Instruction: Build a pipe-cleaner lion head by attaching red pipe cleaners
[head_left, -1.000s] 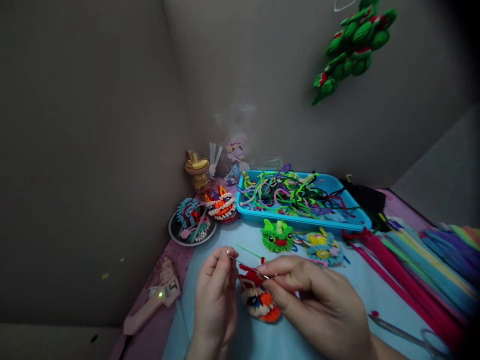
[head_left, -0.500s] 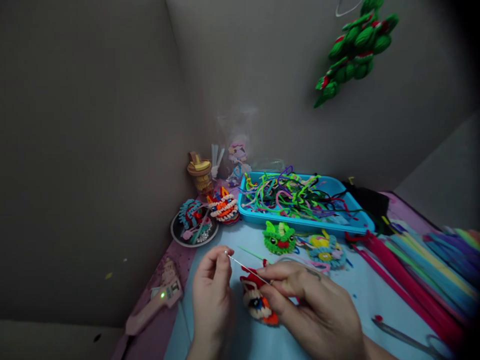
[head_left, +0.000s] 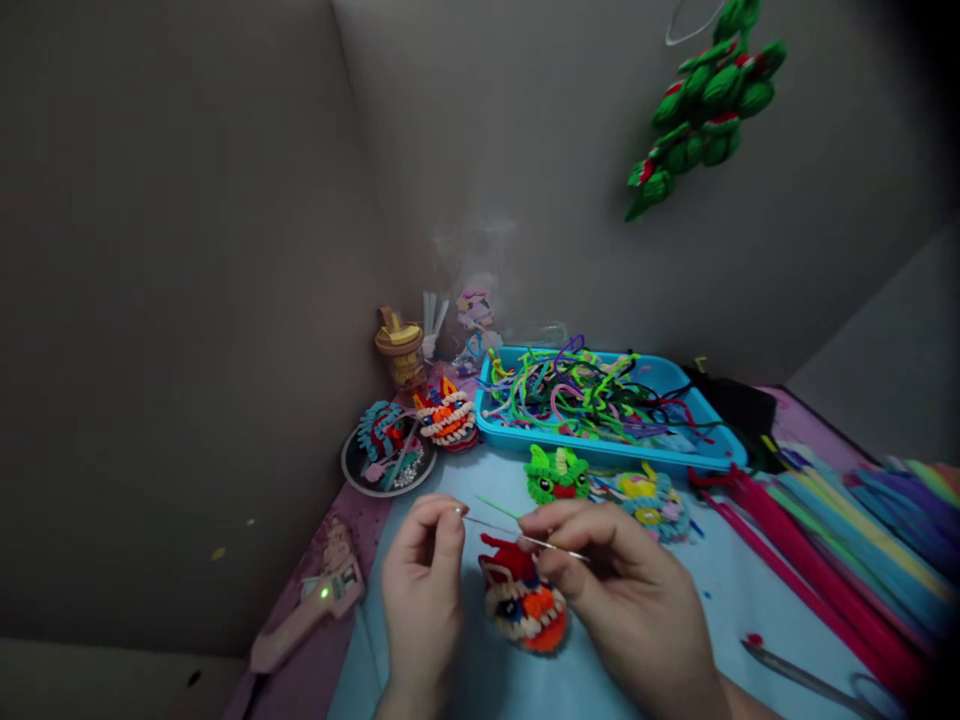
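Observation:
My left hand (head_left: 421, 590) pinches one end of a thin silvery wire (head_left: 555, 546) between thumb and index finger, with a small bright dot at the fingertips. My right hand (head_left: 637, 600) grips the same wire further along, so it spans the gap between my hands, and its other end sticks out past the right fingers. Beneath it, a fuzzy pipe-cleaner animal head (head_left: 525, 605) in red, cream and orange with a dark blue eye lies on the blue mat (head_left: 480, 470). A thin green strand (head_left: 495, 505) shows just behind my fingers.
A blue tray (head_left: 600, 446) of pipe-cleaner scraps stands behind a green head (head_left: 555, 475) and a yellow-blue one (head_left: 652, 505). To the left are a pink glue gun (head_left: 307, 615) with a green light and a round dish (head_left: 390, 490). Scissors (head_left: 806, 680) and pipe-cleaner bundles (head_left: 847, 570) lie right.
My right hand has shifted slightly and turned the wire to a flatter angle, its end now poking out past the fingers. More of the red-and-orange head is uncovered.

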